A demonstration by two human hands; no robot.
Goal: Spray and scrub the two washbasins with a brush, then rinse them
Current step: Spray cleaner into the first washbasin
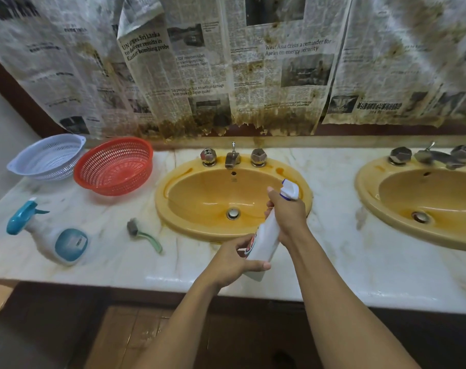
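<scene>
my right hand [287, 217] clamps its fingers round the neck of the white plastic spray bottle [263, 242] over the near rim of the yellow oval ceramic washbasin [162, 206], to aim inward; my left hand [233, 261] pinches the base to steady it. the green-handled brush [144, 234] lies left of that washbasin.

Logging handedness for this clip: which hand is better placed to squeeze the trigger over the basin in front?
Right. The right hand grips the white spray bottle at its neck, just below the trigger head, above the basin in front; the left hand only holds the bottle's base.
</scene>
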